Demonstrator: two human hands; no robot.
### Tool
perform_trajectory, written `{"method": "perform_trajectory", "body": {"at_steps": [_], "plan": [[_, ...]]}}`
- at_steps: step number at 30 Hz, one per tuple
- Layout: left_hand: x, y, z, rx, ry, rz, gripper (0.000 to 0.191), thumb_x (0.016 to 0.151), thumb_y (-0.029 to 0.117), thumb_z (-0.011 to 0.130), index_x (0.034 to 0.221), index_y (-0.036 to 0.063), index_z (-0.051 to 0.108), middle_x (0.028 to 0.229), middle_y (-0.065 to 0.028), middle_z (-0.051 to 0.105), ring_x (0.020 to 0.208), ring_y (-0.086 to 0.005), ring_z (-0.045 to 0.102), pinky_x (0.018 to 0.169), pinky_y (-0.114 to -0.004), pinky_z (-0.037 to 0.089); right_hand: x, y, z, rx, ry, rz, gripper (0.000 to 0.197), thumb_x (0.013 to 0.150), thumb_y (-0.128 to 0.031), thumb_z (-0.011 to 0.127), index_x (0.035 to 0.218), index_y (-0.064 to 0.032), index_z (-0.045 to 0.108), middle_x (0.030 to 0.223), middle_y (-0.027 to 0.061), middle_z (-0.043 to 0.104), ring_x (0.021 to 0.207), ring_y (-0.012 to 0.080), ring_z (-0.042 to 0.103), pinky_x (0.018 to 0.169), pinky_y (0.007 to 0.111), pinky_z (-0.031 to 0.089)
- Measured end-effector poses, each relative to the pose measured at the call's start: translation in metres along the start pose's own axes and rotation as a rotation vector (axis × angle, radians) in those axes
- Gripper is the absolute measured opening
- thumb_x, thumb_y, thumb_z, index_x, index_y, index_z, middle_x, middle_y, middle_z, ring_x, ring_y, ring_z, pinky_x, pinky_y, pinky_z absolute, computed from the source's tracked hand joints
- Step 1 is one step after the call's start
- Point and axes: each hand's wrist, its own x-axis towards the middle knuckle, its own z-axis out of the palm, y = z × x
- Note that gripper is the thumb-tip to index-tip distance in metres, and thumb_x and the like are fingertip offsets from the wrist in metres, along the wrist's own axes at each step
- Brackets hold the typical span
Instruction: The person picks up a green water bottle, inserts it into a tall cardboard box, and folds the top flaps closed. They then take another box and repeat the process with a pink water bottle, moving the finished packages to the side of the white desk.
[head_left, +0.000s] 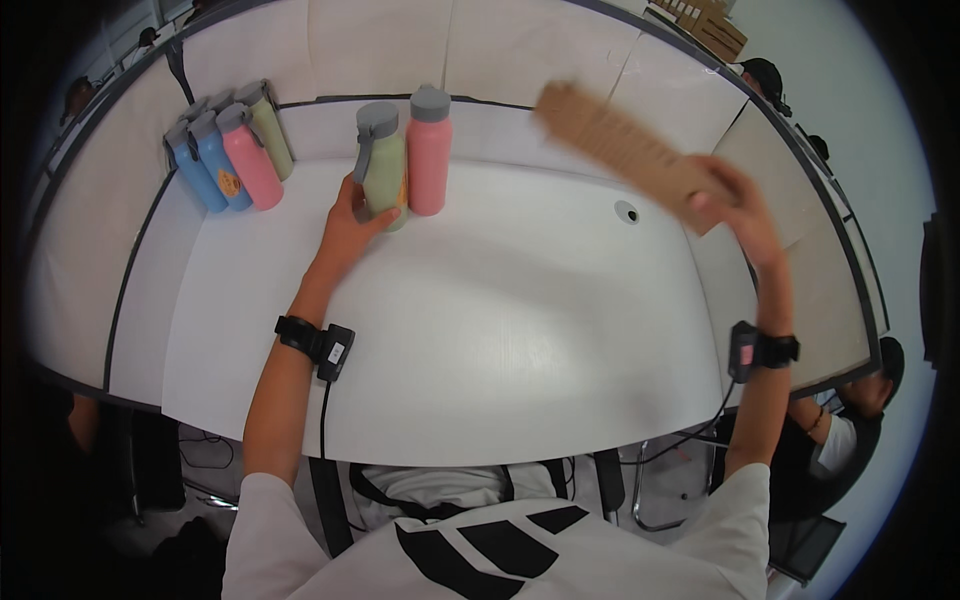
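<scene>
My left hand (351, 229) is wrapped around the lower part of a pale green bottle (385, 161) with a grey lid and a strap. Right behind it, on its right, a pink bottle (429, 161) with a grey lid stands upright on the white table. My right hand (735, 206) grips one end of a brown cardboard piece (630, 154), raised above the table's right side and blurred. Whether the cardboard is a folded box or a divider, I cannot tell. Each wrist wears a black strap with a small cabled device.
Several bottles, among them a blue bottle (221, 169), a pink bottle (253, 165) and a green bottle (270, 127), stand grouped in the back left corner. Pale partition panels (375, 45) surround the white table (487, 337). A round cable grommet (627, 213) lies at right. A person (840, 442) sits beyond the right panel.
</scene>
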Motion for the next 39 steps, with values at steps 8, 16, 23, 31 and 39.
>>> {"method": "perform_trajectory", "body": {"at_steps": [8,16,23,31,39], "plan": [[0.003,0.016,0.003,-0.092,-0.016,0.013,0.072,0.080,0.022,0.083,0.139,0.0070,0.043,0.119,-0.0161,0.062,0.111,-0.0278,0.064,0.097,-0.040,0.052,0.031,0.064,0.104,-0.429,-0.306,0.025,0.051,0.088,-0.029,0.071,0.130,-0.0023,0.061,0.134,0.0175,0.059,0.125,0.0369,0.054,0.105,0.043,0.044],[-0.004,0.033,-0.010,-0.015,-0.064,-0.013,0.078,0.076,0.022,0.085,0.140,0.0022,0.045,0.119,-0.0145,0.065,0.111,-0.0246,0.063,0.093,-0.040,0.053,0.050,-0.012,0.214,-0.566,-0.147,-0.551,0.063,0.075,-0.021,0.083,0.133,-0.0156,0.057,0.145,0.0141,0.048,0.140,0.0355,0.038,0.120,0.056,0.023],[-0.003,0.059,0.002,-0.206,-0.155,-0.012,0.083,0.078,0.015,0.083,0.146,0.0005,0.037,0.124,-0.0133,0.062,0.117,-0.0248,0.061,0.095,-0.038,0.053,0.093,0.000,0.255,-0.879,-0.267,-0.390,0.047,0.076,-0.017,0.078,0.120,-0.0171,0.065,0.135,0.0209,0.051,0.128,0.0391,0.050,0.104,0.057,0.042],[0.006,0.113,0.024,-0.441,-0.069,0.130,0.067,0.083,0.008,0.079,0.137,0.0005,0.041,0.130,-0.0134,0.055,0.118,-0.0236,0.060,0.096,-0.039,0.053,0.084,-0.032,0.234,-0.309,-0.009,-0.180,0.042,0.072,-0.017,0.080,0.098,-0.0041,0.049,0.097,0.0138,0.058,0.084,0.0326,0.063,0.069,0.042,0.053],[0.021,0.161,0.045,-0.473,0.007,0.288,0.066,0.082,0.011,0.081,0.133,-0.0001,0.041,0.125,-0.0124,0.057,0.114,-0.0215,0.061,0.097,-0.039,0.051,0.080,-0.045,0.230,0.309,0.337,-0.176,0.031,0.079,-0.011,0.075,0.087,-0.0042,0.046,0.074,0.0061,0.057,0.065,0.0160,0.052,0.062,0.031,0.046]]}}
